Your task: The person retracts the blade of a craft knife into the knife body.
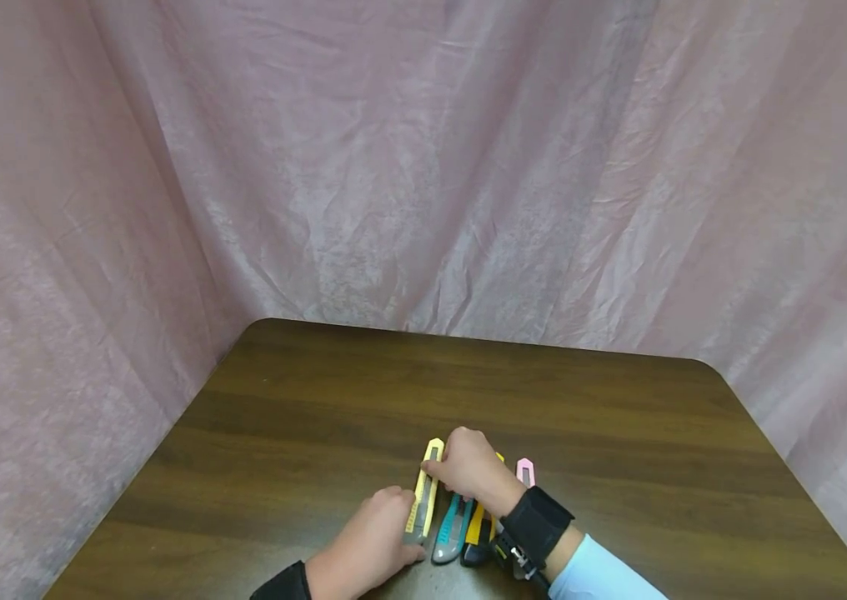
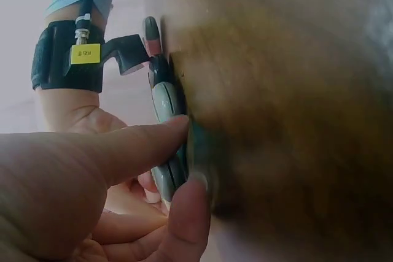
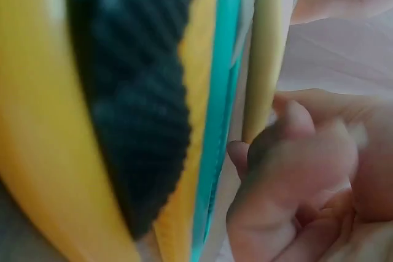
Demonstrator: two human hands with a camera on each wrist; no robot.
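A pale yellow utility knife [image 1: 421, 507] with a grey end lies lengthwise on the wooden table, leftmost in a row of cutters. My left hand [image 1: 369, 537] grips its near part from the left, thumb by the grey end. With the thumb across its far part, my right hand [image 1: 474, 468] pinches the same knife from the other side. Right beside it lies a teal and grey utility knife [image 1: 448, 536], then a yellow and black one [image 1: 477, 533], both partly under my right hand. A pink utility knife [image 1: 525, 468] shows beyond my right wrist, mostly hidden.
The brown table [image 1: 303, 400] has rounded far corners. Pink curtains [image 1: 393, 167] hang behind it and along its sides. Black bands with a small camera [image 1: 512, 554] sit on the wrists, the right one low over the cutters.
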